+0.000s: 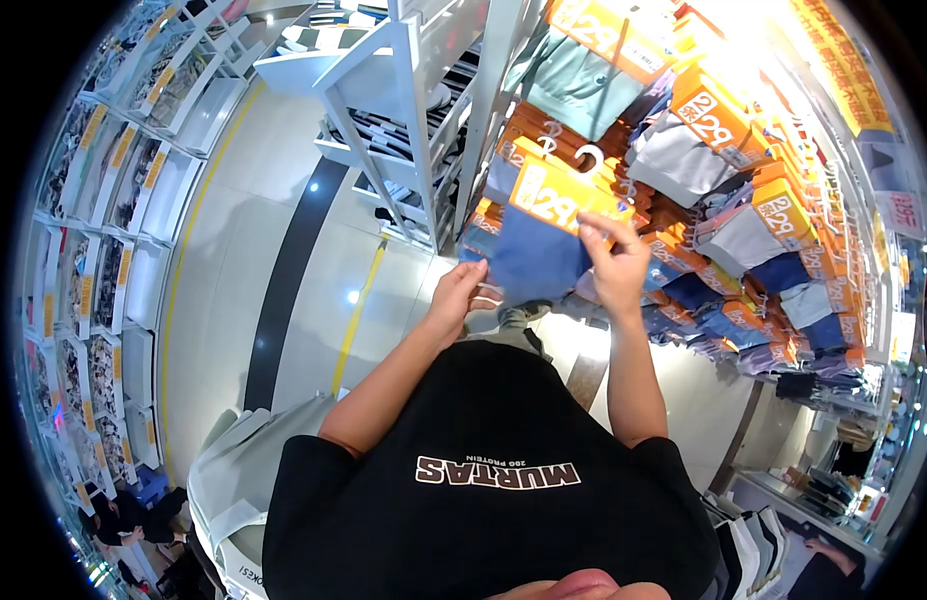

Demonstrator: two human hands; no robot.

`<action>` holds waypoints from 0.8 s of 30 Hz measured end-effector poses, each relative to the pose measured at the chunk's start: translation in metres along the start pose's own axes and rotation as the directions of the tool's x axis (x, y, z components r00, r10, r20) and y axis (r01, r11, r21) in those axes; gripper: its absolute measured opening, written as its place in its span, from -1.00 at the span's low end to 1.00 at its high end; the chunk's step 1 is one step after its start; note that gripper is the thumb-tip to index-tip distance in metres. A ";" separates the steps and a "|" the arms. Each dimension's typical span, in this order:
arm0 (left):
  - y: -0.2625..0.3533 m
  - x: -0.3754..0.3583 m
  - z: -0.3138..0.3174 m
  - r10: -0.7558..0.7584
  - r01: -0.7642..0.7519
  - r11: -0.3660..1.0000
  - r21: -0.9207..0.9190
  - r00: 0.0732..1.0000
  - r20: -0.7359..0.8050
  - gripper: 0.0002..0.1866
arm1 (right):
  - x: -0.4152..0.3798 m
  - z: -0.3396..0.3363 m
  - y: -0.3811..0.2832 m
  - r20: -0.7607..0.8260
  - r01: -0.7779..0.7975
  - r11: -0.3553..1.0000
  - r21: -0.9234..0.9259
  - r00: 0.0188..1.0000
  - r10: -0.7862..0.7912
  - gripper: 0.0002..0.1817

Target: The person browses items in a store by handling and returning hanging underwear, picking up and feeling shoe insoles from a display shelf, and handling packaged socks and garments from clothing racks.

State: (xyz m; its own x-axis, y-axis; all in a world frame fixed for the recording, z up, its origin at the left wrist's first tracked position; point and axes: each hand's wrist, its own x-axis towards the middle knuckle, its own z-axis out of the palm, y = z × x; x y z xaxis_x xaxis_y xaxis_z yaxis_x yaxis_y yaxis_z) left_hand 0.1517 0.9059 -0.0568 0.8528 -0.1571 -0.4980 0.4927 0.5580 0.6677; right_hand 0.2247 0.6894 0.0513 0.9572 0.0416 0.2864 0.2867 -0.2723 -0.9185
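Observation:
A dark blue folded garment (534, 258) hangs from an orange card (559, 195) printed with "29" and topped with white hooks. My right hand (619, 262) is closed, pinching the right end of the card between thumb and fingers. My left hand (458, 302) has its fingers curled at the garment's left edge, with the thumb against the fabric. The pack is tilted in front of my chest, close to the hanging rack. Behind it, similar packs with orange cards (712, 112) hang in rows.
A white shelf unit (414, 130) with striped folded items stands ahead. More shelves (114, 260) line the far left, beyond a pale floor (219, 270) with yellow and black stripes. A grey bag-like item (234, 480) is beside me at lower left. People (144, 520) are at the lower left edge.

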 end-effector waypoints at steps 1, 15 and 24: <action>-0.002 0.001 -0.001 -0.011 0.010 0.998 0.057 1.000 0.019 -0.67 | 0.012 -0.003 -0.003 -0.039 0.036 0.999 0.003 0.999 -0.036 -0.85; -0.018 -0.009 -0.005 -0.005 0.009 0.997 0.076 0.999 -0.044 -0.74 | 0.156 0.010 -0.062 -0.033 0.330 0.930 0.164 0.944 -0.329 -0.81; -0.022 -0.003 -0.011 -0.035 0.040 0.995 0.094 0.998 -0.053 -0.76 | 0.095 -0.027 -0.048 -0.258 0.395 0.880 -0.264 0.850 -0.459 -0.63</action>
State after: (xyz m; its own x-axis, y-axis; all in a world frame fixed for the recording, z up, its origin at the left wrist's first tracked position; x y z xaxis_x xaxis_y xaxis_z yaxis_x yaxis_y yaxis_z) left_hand 0.1361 0.9030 -0.0761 0.8247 -0.1333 -0.5496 0.5404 0.4726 0.6962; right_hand 0.3006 0.6802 0.1299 0.6719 -0.0877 0.7355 0.6197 -0.4772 -0.6231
